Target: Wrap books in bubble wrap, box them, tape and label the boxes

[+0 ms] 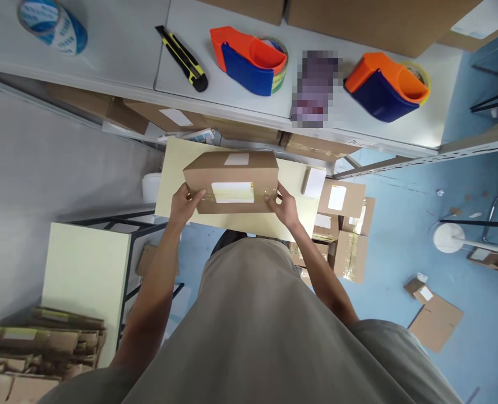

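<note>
A brown cardboard box [232, 175] is between my two hands, over the pale yellow table [169, 196]. White labels show on its top and on the side facing me, and clear tape shines near its ends. My left hand [184, 203] grips the left end, thumb on the near face. At the right end my right hand [285, 205] holds it the same way, fingers partly hidden behind. Whether the box rests on the table or is slightly lifted, I cannot tell. A small white box [314, 182] lies right of my right hand.
On the shelf [127, 62] are a utility knife [182, 59], two orange-and-blue tape dispensers [249, 60] [387, 87] and blue tape rolls [53, 25]. Several cartons [344, 199] are stacked right of the table. Flattened cardboard [42, 342] is piled at lower left. A stool [448, 237] stands at right.
</note>
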Available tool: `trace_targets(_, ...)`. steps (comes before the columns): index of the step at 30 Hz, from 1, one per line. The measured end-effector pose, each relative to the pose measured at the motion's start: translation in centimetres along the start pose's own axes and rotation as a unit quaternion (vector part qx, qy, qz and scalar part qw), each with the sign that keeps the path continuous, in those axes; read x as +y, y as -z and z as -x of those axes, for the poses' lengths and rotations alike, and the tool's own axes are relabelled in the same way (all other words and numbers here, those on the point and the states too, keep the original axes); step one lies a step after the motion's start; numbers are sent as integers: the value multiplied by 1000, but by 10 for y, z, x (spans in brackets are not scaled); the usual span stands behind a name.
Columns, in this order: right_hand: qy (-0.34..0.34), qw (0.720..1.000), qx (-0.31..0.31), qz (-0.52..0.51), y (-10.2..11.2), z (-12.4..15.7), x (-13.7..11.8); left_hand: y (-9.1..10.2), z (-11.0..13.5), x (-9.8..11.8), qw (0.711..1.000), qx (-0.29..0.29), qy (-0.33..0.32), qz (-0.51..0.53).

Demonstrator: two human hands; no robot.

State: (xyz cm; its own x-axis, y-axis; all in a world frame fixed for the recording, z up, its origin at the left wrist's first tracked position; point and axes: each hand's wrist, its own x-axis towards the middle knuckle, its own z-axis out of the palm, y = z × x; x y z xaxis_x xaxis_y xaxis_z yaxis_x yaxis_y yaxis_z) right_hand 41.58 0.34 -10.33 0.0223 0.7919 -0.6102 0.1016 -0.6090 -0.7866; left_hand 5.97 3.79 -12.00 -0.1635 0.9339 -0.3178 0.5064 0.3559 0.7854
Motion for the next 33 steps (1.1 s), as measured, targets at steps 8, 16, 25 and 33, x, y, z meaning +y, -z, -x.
trace_targets(8,96,980,4,174,13,5,75,-42,37,-32,996,35,79,-32)
trace_targets(16,115,883,108,442,129,-78,65,-25,46,-36,982,-48,30,-181)
trace_targets(25,70,811,41,580,174,-134,67,-90,45,53,952,-99,-219,-188)
trace_targets(33,104,777,-25,620,177,-108,80,-163,60,75,926,-165,-289,-179)
